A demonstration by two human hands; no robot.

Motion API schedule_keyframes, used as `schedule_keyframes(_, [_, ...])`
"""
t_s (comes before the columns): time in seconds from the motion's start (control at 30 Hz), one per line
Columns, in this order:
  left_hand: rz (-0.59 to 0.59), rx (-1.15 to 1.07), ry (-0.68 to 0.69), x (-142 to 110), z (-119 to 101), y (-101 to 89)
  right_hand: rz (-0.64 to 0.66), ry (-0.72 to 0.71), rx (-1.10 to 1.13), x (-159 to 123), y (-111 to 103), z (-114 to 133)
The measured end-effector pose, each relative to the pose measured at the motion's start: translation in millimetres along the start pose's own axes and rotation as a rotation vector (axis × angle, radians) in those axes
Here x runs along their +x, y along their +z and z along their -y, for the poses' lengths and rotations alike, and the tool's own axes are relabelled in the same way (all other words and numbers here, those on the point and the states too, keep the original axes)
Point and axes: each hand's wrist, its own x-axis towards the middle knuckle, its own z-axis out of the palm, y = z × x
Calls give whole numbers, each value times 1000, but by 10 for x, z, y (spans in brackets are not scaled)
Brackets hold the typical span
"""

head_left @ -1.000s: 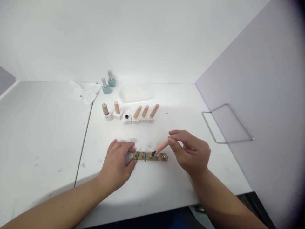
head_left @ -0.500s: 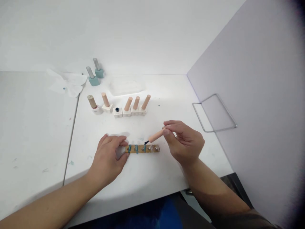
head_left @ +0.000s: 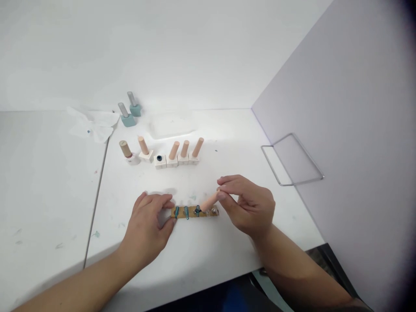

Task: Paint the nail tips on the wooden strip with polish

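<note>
The brush point(head_left: 209, 202) is pinched firmly between the thumb and fingertips of the right hand point(head_left: 248, 206), its peach handle slanted down to the left, with its tip at the third of the nail tips point(head_left: 197, 211) on the strip point(head_left: 191, 212). The bristles are too small to be made out. The strip's left end is gripped lightly by the left hand point(head_left: 146, 227), with the thumb below and the curled fingers above. The strip lies flat on the white table point(head_left: 136, 277), and teal-coated tips point(head_left: 181, 212) stand to the left of the brush, with clear tips point(head_left: 211, 212) to its right. The step in hand is judged to be the coating of the third tip; a steady stroke along it is judged to be called for, with the strip kept still. Farther off, a row of white blocks point(head_left: 172, 162) carries peach caps point(head_left: 185, 148), and an open bottle point(head_left: 159, 158) stands among them. Beyond these lie two teal bottles point(head_left: 128, 121), a crumpled tissue point(head_left: 94, 125) and a translucent tray point(head_left: 172, 128). A wire frame point(head_left: 292, 160) lies to the right.
</note>
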Motion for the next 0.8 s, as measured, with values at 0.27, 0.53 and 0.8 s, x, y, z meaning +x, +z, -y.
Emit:
schedule_keyframes(0.27, [10,-5,-6,0,-4,-2,112,15,118,5,-55,24])
schedule_keyframes(0.53, [42,-27,-26,-6,-49,-30,64,92,51,-45,-27,-36])
schedule_keyframes(0.8, [32,-51,-23,-8,-35,-18,-42,181,-119,-119,10,-132])
